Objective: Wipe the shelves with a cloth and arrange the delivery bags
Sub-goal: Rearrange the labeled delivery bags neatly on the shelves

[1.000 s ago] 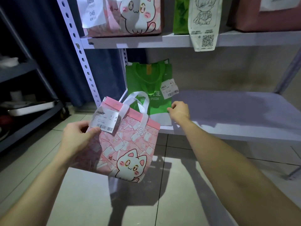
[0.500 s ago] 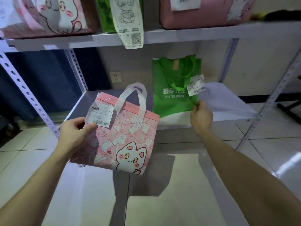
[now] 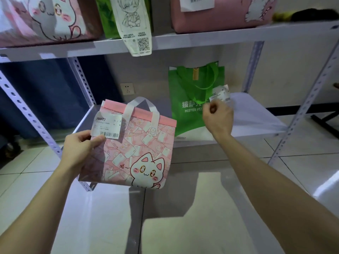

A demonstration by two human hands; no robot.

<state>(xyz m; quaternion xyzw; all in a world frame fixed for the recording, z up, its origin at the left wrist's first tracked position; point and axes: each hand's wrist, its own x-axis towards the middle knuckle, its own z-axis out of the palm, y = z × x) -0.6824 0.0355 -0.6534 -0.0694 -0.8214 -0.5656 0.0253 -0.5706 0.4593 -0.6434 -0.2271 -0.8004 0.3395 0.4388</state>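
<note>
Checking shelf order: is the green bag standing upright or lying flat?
Upright: the green bag stands on its base on the shelf, printed front facing out.

Arms outstretched: my left hand grips the pink bag, right hand fisted on the green bag.

1. You are in a back-room store for takeaway orders: slotted-angle metal racking with a perforated upright carries a white upper shelf and a lower shelf.
2. The rack holds delivery bags: a green Mister Pizza bag below, and a large pink cat bag above.
3. Printed order slips hang on the bags; the barcoded slip on the small pink cat bag reads J8022.
4. Around the rack you see pale floor tiles, a plain wall with a wall socket and a dark blue curtain.
</note>
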